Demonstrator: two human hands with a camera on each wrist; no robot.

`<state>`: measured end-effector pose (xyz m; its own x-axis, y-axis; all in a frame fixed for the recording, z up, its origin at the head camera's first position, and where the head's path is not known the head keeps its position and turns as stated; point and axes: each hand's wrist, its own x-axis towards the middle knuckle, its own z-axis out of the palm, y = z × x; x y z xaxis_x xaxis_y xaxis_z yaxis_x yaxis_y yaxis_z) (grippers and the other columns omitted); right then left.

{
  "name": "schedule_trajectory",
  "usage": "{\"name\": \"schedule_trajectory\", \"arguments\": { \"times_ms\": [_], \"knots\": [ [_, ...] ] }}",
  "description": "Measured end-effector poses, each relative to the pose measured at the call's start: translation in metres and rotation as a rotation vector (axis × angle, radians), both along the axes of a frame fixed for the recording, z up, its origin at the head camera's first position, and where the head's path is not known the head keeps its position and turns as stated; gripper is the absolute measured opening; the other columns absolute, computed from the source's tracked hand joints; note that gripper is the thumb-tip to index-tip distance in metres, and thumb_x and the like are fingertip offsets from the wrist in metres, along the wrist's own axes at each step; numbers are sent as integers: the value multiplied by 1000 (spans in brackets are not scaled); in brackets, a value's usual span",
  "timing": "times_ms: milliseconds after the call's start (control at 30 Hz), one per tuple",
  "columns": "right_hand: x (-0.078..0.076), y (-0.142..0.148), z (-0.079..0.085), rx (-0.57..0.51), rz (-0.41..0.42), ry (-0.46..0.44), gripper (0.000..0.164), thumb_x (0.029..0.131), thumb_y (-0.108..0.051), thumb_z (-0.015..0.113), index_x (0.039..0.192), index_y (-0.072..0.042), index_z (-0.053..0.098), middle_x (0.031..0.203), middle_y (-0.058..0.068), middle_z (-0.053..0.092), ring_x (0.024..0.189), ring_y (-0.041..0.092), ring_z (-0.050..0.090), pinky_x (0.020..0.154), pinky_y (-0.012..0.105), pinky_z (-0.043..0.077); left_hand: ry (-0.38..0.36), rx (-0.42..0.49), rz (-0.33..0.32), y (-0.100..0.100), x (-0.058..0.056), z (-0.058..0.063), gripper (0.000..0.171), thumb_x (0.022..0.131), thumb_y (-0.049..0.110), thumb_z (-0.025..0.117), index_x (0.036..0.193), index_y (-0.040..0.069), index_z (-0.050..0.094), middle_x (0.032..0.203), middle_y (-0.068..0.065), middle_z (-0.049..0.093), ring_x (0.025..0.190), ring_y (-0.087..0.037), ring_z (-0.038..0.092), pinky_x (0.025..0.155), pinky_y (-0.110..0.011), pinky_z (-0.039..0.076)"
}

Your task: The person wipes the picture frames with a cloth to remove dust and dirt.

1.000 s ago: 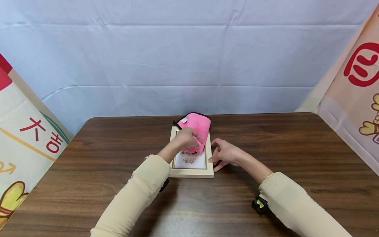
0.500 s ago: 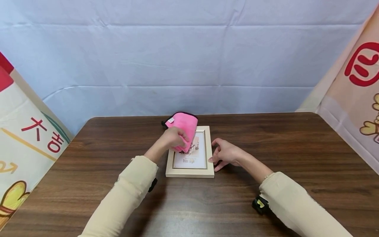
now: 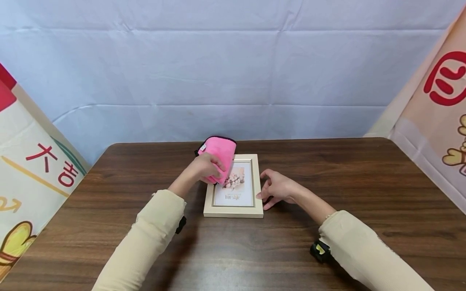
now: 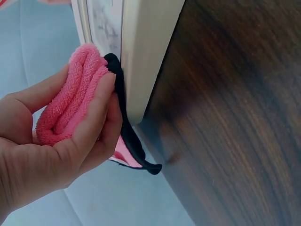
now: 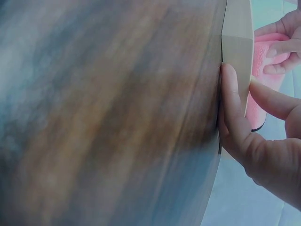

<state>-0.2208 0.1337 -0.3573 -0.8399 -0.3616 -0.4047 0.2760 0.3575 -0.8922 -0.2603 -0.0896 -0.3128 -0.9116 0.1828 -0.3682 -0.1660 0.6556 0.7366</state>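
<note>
A cream picture frame (image 3: 233, 211) lies face up on the table, with a flower print and the words "free style" behind its pane. My left hand (image 3: 204, 166) grips a folded pink cloth (image 3: 223, 148) with black edging and a white tag over the frame's far left corner. In the left wrist view, thumb and fingers pinch the fluffy folds of the cloth (image 4: 75, 96) close to the frame's side. My right hand (image 3: 279, 187) holds the frame's right edge. From the right wrist, its thumb shows at the front rim and its fingers against the side of the frame (image 5: 237, 52).
The brown wood-grain table (image 3: 327, 173) ends at a pale fabric backdrop (image 3: 233, 81) just beyond the cloth. Printed banners hang at the left (image 3: 36, 173) and right (image 3: 437, 121) sides.
My left hand has moved left with the pink cloth, from over the middle of the frame to its far left corner, uncovering more of the print. The right hand and frame have hardly moved.
</note>
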Motion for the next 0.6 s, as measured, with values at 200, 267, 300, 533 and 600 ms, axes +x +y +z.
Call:
{"name": "schedule_trajectory", "arguments": {
  "times_ms": [200,267,300,533,600],
  "knots": [
    [0,-1,1,-1,7,-1,59,83,13,60,130,5,24,84,17,50,69,23,55,62,40,57,37,-27,-22,6,0,-5,17,79,-4,67,96,0,67,79,-11,61,65,-19,61,65,-34,56],
    [-1,-1,2,-2,5,-2,59,83,13,60,129,5,25,83,17,50,69,23,55,62,40,57,43,-40,-26,9,0,-5,16,79,-3,68,95,1,68,80,-11,61,64,-18,60,65,-34,56],
    [-1,0,2,-2,10,1,59,83,12,60,130,5,24,83,17,50,69,23,55,62,40,57,44,-43,-27,10,0,-6,16,79,-3,68,95,1,68,80,-11,61,64,-17,59,65,-33,56],
    [0,0,2,-7,6,0,59,83,13,59,129,5,24,83,17,50,68,23,55,62,40,57,68,-32,-37,23,1,-8,18,78,-5,69,95,0,69,77,-11,66,63,-17,63,62,-32,56],
    [0,0,2,-11,9,-2,59,83,12,59,130,5,23,83,17,50,68,22,55,62,40,57,65,-21,-43,27,2,-9,18,77,-6,68,95,0,69,76,-12,67,65,-19,65,62,-32,56]
  ]
}}
